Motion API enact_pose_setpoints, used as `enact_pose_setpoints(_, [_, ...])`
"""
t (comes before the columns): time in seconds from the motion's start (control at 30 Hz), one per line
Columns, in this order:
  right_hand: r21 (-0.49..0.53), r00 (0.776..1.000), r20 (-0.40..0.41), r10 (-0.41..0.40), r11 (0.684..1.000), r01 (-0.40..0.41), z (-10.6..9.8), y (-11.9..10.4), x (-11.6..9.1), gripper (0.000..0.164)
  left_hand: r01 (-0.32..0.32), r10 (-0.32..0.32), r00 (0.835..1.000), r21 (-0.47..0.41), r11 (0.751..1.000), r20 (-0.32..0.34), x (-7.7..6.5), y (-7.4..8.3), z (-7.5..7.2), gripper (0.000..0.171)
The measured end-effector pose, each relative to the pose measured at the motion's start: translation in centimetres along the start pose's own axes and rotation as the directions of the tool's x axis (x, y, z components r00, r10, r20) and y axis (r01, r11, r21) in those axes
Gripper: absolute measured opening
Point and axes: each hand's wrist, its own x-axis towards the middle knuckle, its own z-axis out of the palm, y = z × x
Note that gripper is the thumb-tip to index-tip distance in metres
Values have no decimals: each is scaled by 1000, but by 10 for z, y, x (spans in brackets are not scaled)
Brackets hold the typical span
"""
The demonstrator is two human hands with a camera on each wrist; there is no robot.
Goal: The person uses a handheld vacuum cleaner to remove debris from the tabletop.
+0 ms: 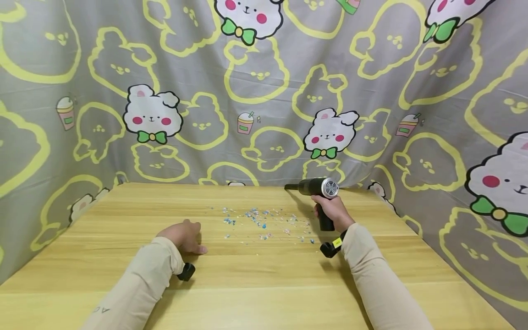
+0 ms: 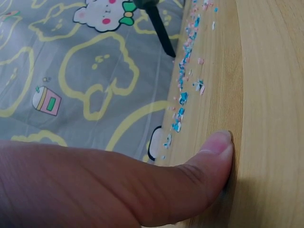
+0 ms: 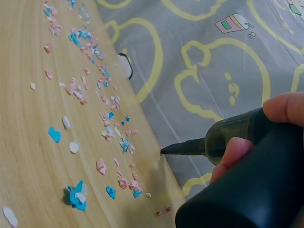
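My right hand [image 1: 334, 211] grips the handle of a black handheld vacuum cleaner [image 1: 315, 187] with a silver vented end. Its narrow nozzle [image 3: 185, 147] points left, toward the table's back edge. Small blue, pink and white paper scraps [image 1: 264, 225] lie scattered on the table between both hands. In the right wrist view, some scraps [image 3: 77, 194] look crumpled. At the left of the scraps, my left hand [image 1: 183, 234] rests on the tabletop and holds nothing. Its thumb [image 2: 190, 183] shows in the left wrist view; the other fingers are hidden there.
The wooden table [image 1: 231, 284] reaches back to a grey curtain [image 1: 198, 78] printed with yellow outlines and white cartoon animals. That curtain also hangs along both sides. A small black device sits at each wrist, below the beige sleeves [image 1: 138, 275].
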Motion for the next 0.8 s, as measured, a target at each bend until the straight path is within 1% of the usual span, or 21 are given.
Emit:
enact_pose_setpoints(0.13, [2,1000,4,0,1000,0,1,2,0,30,-5,5,1000,32,999,2,2,0,1,73])
enact_pose_setpoints(0.27, [19,1000,7,1,1000,-1,4,4,1,31,-10,10,1000,43,999,6,2,1,1,74])
enact_pose_setpoints(0.47, [45,1000,21,13,999,-14,6,7,2,33,-1,1,1000,37,999,6,2,2,1,74])
enact_pose_setpoints(0.67, [62,998,52,21,998,-24,6,8,3,37,2,-2,1000,36,999,6,1,2,0,72])
enact_pose_setpoints(0.8, [68,998,65,20,997,-24,7,8,3,40,8,-8,1000,18,1000,7,-1,3,-1,75])
